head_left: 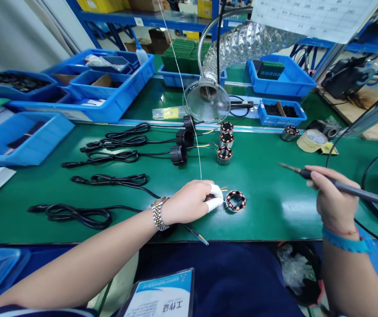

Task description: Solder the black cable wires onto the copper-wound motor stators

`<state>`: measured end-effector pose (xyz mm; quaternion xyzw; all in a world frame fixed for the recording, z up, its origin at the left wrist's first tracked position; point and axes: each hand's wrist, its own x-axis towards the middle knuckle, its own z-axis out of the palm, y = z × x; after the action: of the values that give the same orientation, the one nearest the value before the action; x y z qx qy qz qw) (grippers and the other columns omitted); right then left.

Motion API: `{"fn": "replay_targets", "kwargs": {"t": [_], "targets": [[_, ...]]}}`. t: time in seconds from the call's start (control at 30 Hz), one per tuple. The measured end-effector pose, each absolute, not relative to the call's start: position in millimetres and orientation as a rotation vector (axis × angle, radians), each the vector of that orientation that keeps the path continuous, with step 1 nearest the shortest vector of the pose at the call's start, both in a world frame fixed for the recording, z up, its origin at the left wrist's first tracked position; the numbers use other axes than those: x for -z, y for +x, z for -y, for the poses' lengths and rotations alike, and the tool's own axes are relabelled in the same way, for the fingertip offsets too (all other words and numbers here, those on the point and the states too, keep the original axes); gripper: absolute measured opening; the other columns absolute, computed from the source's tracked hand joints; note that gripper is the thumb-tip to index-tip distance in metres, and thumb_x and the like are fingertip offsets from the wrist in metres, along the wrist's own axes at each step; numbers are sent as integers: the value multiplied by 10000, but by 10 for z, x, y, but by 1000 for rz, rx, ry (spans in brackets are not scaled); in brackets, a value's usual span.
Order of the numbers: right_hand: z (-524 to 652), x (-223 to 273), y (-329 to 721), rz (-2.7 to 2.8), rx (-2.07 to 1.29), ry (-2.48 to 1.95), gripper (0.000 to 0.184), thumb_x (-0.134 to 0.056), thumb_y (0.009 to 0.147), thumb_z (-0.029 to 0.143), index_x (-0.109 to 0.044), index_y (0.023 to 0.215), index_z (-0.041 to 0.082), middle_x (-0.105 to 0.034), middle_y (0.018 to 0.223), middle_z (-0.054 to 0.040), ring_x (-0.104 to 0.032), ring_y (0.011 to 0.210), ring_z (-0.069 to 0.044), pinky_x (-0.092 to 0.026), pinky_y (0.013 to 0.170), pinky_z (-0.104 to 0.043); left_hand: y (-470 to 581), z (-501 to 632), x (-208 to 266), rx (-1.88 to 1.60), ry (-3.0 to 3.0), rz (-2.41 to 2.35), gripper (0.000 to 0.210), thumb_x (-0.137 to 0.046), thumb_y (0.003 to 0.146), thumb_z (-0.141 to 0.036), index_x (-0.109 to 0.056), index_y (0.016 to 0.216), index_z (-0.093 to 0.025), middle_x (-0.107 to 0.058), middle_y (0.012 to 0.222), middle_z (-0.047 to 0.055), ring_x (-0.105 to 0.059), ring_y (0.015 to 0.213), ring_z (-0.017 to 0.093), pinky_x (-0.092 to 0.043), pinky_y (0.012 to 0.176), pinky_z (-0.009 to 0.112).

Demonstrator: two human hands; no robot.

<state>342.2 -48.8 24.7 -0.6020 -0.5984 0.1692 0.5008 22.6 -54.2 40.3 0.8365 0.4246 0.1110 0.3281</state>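
Note:
My left hand [190,203], with white covers on its thumb and finger, is pinched around thin wire ends [223,190] beside a stator [236,209]. The stator is a metal ring with copper windings and lies on the green mat. A black cable [126,179] runs under that hand from the left. In my right hand [335,198] is a soldering iron [362,190], its tip pointing left, raised and apart from the stator. A thin pale strand [182,88] hangs from above down to my left hand.
Behind stand more stators [224,156] wired to black caps [178,156]. A clear fume funnel [207,105] hangs on a silver duct [251,48]. Blue trays [109,112] fill the back left. Another cable [76,215] lies in front, bare ends near the edge. A tape roll [311,141] sits right.

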Motion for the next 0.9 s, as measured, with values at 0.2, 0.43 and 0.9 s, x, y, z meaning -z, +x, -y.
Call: {"fn": "replay_targets", "kwargs": {"t": [0.2, 0.43, 0.9], "targets": [[-272, -62, 4108, 1487, 8, -1605, 348, -634, 698, 286, -672, 1017, 152, -628, 941, -124, -543, 906, -192, -348, 803, -276, 224, 552, -396, -295, 2164, -1114, 157, -484, 803, -223, -618, 753, -158, -589, 758, 17, -517, 641, 113, -401, 625, 218], [-616, 85, 4434, 1473, -47, -1744, 388, -715, 585, 264, -692, 949, 131, -607, 798, -94, -535, 740, -171, -355, 688, -288, 235, 554, -410, -275, 2154, -1133, 155, -488, 801, -210, -629, 772, -153, -603, 759, 26, -533, 655, 118, -416, 637, 221], [823, 186, 2551, 2264, -412, -915, 244, -536, 803, 214, -516, 1046, 208, -621, 1032, -102, -536, 1067, -215, -475, 859, -376, -10, 558, -418, -1171, 1463, -1186, 354, -443, 858, -294, -466, 1207, -237, -614, 767, 0, -532, 491, 82, -531, 626, 305]]}}
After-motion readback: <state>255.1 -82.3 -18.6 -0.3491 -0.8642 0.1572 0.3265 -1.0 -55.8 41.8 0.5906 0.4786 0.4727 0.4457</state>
